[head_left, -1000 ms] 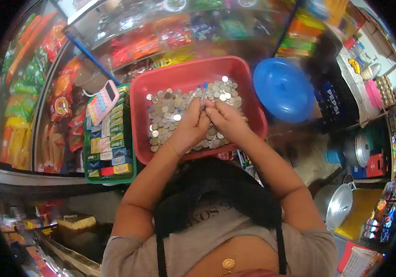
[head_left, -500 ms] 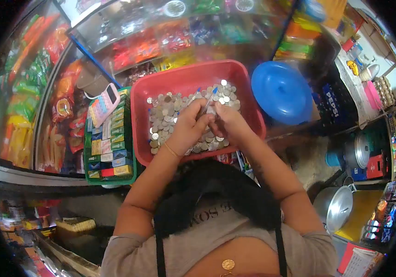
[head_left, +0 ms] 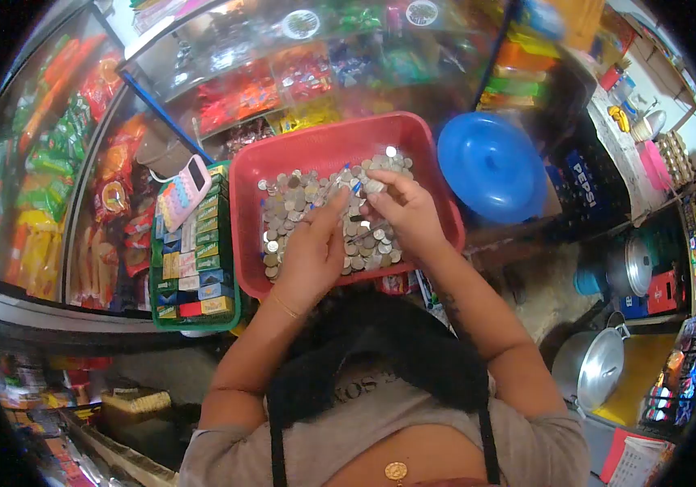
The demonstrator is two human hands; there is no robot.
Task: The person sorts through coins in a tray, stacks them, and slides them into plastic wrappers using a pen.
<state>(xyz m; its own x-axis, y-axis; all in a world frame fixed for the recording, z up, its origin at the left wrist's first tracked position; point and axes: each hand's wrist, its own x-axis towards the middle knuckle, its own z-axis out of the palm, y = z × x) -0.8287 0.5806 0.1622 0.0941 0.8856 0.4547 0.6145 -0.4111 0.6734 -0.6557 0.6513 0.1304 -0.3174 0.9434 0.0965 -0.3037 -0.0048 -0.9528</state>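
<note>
A red plastic basin (head_left: 248, 162) holds a spread of loose coins (head_left: 287, 213), mostly silver-coloured. Both of my hands are over the coins. My left hand (head_left: 315, 245) is partly closed, thumb pointing up; whatever its fingers hold is hidden. Beside it, my right hand (head_left: 405, 209) pinches a few silver coins (head_left: 374, 187) between thumb and forefinger. Small blue-and-clear pieces (head_left: 356, 186) show close to the fingertips, too small to name.
Left of the basin, a green tray (head_left: 236, 304) holds small boxes and a pastel-cased phone-like device (head_left: 184, 192). On the right sits a blue round lid (head_left: 490, 166). Snack packs (head_left: 234, 93) fill the glass case behind. A metal pot (head_left: 599, 369) stands lower right.
My hands have moved apart from being pressed together. The left has dropped lower, and the right's forefinger and thumb now show around coins. The view has shifted slightly.
</note>
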